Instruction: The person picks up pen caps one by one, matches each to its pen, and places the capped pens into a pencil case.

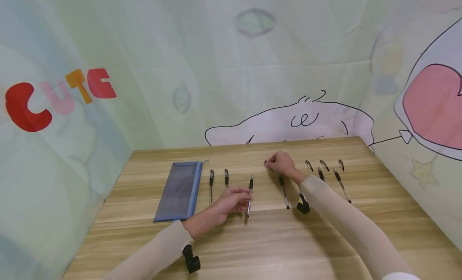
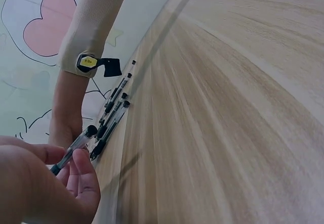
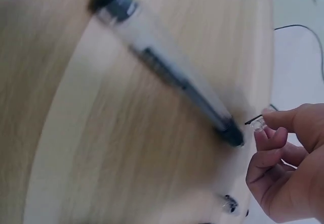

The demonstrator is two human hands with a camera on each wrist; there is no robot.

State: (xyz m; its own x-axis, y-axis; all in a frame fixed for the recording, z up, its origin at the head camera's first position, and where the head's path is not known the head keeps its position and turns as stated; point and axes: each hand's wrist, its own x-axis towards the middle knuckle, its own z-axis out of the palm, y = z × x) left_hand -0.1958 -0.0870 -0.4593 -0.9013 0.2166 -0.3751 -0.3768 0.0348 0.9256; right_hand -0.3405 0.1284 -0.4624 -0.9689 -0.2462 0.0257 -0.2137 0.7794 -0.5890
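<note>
My left hand [image 1: 229,202] pinches a clear-barrelled pen [image 1: 250,199] with a black grip, its bare tip pointing up and away from me. In the left wrist view, thumb and fingers hold that pen's barrel [image 2: 77,145]. Farther back, my right hand [image 1: 282,164] pinches a small clear pen cap [image 3: 257,125] with a dark clip between thumb and fingertips. Just below the right hand lies an uncapped pen [image 1: 284,193] on the table. Two capped pens, one nearer the pouch [image 1: 211,179] and another partly behind the left hand [image 1: 226,176], lie to the left.
A blue mesh zip pouch [image 1: 177,191] lies flat at the table's left. Right of the right hand are more uncapped pens [image 1: 342,185] and several loose caps [image 1: 324,165] behind them. The wooden table [image 1: 267,248] meets a printed curtain [image 1: 162,71] at back and sides.
</note>
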